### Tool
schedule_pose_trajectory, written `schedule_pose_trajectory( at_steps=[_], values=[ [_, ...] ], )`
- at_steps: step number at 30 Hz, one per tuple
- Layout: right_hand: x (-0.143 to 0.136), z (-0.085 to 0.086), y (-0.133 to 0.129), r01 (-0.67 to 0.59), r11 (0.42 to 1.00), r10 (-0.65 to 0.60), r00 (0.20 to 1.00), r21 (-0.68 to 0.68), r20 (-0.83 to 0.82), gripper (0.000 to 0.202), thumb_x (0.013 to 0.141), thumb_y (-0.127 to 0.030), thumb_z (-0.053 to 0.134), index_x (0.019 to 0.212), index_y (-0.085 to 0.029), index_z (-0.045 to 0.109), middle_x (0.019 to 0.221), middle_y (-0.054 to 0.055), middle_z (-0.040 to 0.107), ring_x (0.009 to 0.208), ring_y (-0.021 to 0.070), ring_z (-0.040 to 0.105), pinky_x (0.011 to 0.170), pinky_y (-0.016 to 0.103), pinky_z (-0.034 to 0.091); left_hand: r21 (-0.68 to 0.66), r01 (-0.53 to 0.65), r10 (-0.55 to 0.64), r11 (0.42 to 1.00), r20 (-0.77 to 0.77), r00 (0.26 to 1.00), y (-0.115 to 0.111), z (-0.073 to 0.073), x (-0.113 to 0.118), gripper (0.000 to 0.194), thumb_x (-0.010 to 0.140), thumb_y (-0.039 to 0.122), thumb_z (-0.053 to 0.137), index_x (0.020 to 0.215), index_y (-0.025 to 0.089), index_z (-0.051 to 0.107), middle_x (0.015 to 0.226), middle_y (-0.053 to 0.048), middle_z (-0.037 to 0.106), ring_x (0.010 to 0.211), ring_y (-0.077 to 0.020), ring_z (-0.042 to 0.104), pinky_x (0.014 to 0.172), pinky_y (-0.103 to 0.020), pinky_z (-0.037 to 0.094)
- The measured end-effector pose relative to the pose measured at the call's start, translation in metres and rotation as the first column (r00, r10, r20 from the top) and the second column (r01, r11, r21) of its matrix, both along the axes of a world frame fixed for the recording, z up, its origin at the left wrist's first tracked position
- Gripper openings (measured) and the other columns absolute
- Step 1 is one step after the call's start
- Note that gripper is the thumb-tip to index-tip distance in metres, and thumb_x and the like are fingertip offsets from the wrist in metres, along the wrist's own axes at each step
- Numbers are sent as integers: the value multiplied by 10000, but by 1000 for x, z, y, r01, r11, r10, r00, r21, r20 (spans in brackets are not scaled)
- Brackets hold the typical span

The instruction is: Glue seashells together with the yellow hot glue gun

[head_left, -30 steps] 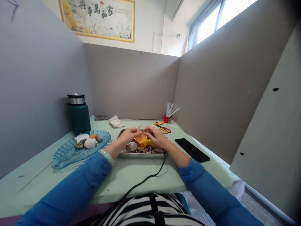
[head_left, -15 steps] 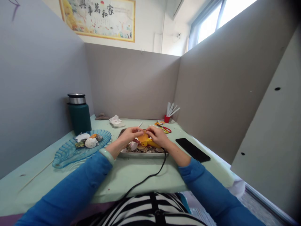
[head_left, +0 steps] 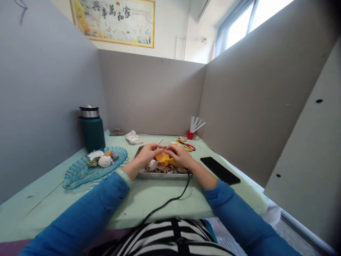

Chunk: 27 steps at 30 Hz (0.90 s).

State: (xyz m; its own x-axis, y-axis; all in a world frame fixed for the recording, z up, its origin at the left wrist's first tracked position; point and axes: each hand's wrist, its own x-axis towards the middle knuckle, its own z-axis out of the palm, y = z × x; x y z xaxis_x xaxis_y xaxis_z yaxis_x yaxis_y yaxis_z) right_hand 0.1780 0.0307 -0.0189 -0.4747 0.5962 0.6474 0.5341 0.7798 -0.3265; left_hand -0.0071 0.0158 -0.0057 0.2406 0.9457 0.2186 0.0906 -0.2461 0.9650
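Note:
Over a metal tray (head_left: pixel 162 176) of mixed seashells, my left hand (head_left: pixel 149 153) and my right hand (head_left: pixel 181 155) meet fingertip to fingertip. Both are closed in a pinch on an orange shell (head_left: pixel 160 157), whose upper edge the fingers cover. Just below my right hand a yellow glue gun (head_left: pixel 172 163) lies on the shells in the tray. Its black cord (head_left: pixel 170 201) runs over the tray's front rim and down toward my lap. Whether a smaller piece is between the fingertips, I cannot tell.
At left, a blue glass plate (head_left: pixel 77 176) holds several shells beside a dark green flask (head_left: pixel 92 133). A black phone (head_left: pixel 220 170) lies at right. Behind are scissors (head_left: pixel 188 145), a red cup (head_left: pixel 190 134) of white sticks and crumpled tissue (head_left: pixel 132 137). Grey partitions enclose the table.
The view has shifted slightly. Both hands keep their pinch above the tray, and the orange shell sits a little lower and more tilted under the fingers.

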Motion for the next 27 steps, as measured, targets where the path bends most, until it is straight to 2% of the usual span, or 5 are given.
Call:
schedule_pose_trajectory(
  at_steps=[8,13,16,19,27],
  values=[
    [1,-1,0,-12,1000,12,1000,10,21,199,891,-304,463,874,-173,613,675,9,614,619,112,527,621,216,376,-47,34,-35,998,-26,999,-1,0,-2,362,635,374,730,868,118,622,768,-59,638,699,-172,609,548,-262,491],
    [1,0,0,-25,998,18,991,-53,-129,194,873,-320,482,856,-178,612,643,-3,589,578,108,517,585,220,385,-84,309,-295,947,146,944,-3,1,-7,332,740,439,649,912,161,594,891,-54,603,814,-170,604,703,-346,532],
    [1,3,-1,-143,963,71,952,-229,-297,230,858,-380,494,877,-176,598,532,-42,509,452,88,462,469,202,364,-121,451,-405,885,280,870,-3,3,-10,279,781,389,626,969,187,579,951,-52,588,868,-157,592,806,-380,506],
    [2,7,-3,-264,908,111,900,-325,-421,258,820,-417,538,872,-172,598,514,-55,491,409,76,439,413,193,356,-96,528,-481,844,302,823,-5,5,-12,270,787,322,633,1025,211,568,988,-48,583,916,-161,579,857,-393,474],
    [2,10,-9,-352,839,117,861,-415,-496,274,779,-441,584,776,-168,566,489,-64,479,407,59,421,416,183,346,-68,525,-503,848,208,839,-11,8,-11,416,707,325,704,1073,222,538,958,-56,594,893,-177,581,774,-344,476]
  ],
)
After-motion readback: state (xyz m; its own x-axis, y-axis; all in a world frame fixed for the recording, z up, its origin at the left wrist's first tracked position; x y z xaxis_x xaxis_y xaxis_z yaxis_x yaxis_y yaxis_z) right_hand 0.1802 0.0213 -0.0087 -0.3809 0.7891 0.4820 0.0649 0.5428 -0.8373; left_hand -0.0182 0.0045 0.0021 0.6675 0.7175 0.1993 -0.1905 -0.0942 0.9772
